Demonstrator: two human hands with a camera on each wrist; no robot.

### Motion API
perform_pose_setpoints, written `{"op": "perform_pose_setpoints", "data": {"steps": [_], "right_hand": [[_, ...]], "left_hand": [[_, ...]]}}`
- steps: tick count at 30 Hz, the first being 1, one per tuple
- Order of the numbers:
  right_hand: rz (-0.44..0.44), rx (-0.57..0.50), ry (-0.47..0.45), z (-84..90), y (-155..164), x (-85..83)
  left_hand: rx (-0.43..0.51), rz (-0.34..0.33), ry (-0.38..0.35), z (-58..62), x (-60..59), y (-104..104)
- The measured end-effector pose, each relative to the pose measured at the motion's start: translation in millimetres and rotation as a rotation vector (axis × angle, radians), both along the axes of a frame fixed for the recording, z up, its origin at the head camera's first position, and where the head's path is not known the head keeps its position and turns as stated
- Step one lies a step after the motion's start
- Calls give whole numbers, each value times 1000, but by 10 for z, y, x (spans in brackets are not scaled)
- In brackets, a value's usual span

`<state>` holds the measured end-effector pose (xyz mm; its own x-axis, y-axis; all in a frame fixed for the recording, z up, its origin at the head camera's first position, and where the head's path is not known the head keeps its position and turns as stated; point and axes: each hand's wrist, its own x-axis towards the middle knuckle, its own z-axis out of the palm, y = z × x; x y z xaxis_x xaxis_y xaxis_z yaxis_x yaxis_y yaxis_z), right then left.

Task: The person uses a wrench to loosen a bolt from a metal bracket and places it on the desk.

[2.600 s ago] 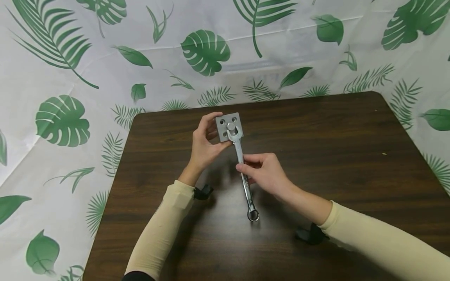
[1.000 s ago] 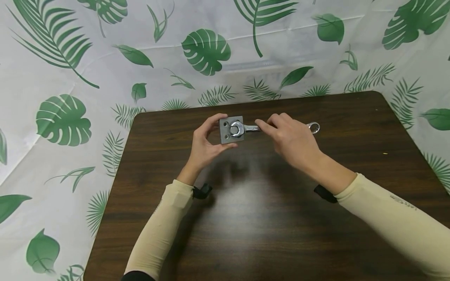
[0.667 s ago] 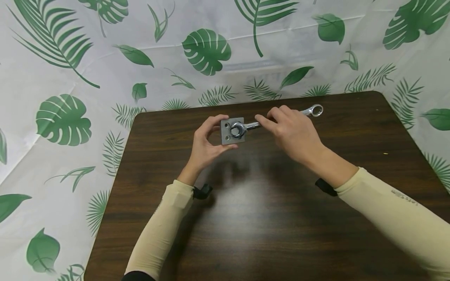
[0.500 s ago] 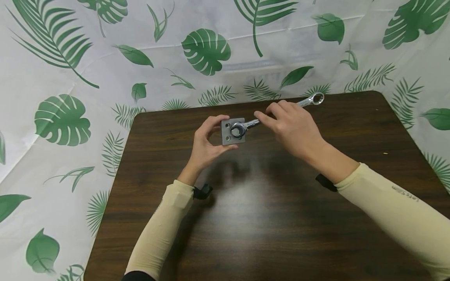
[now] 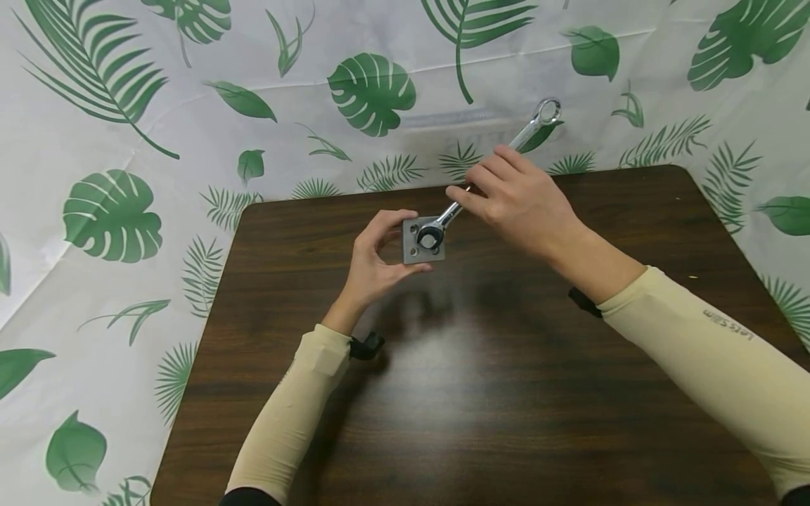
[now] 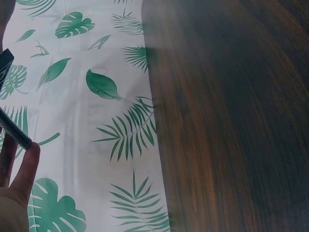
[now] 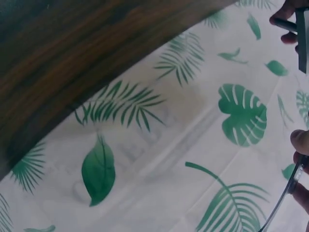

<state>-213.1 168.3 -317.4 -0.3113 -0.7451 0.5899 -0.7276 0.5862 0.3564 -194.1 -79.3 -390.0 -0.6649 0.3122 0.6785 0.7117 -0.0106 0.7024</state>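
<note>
Near the middle of the head view, the left hand (image 5: 373, 263) holds a small grey plate (image 5: 422, 241) above the brown tabletop (image 5: 481, 393). Its thumb and fingers pinch the plate by its left side and bottom edge. The plate has little round holes in its corners.

A shiny wrench (image 5: 487, 176) has its open end on the bolt (image 5: 429, 239) in the middle of the plate. The right hand (image 5: 512, 200) is just right of the plate and grips the wrench handle with curled fingers. The handle slants up to the upper right, and its ring end (image 5: 547, 111) sticks out past the far edge of the tabletop, in front of the leaf cloth (image 5: 114, 218) (white with green leaves).

The two hands are close but not touching. Both sit near the far edge of the tabletop. The lower part of the frame shows lots of bare wood, and so does the right side.

In the left wrist view, a threaded rod (image 6: 14, 130) rests by a fingertip.
</note>
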Motion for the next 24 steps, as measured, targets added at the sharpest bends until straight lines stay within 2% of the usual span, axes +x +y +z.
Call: {"op": "perform_pose_setpoints", "data": {"steps": [5, 8, 15, 24], "right_hand": [[-18, 10, -31, 40, 7, -36], [-58, -9, -107, 21, 47, -36], [-200, -111, -388, -140, 182, 81], [-285, -267, -755, -460, 93, 461]], "left_hand": [[9, 9, -8, 4, 9, -8], [16, 26, -15, 13, 13, -19], [26, 48, -34, 18, -1, -32], [35, 64, -12, 21, -21, -37]]}}
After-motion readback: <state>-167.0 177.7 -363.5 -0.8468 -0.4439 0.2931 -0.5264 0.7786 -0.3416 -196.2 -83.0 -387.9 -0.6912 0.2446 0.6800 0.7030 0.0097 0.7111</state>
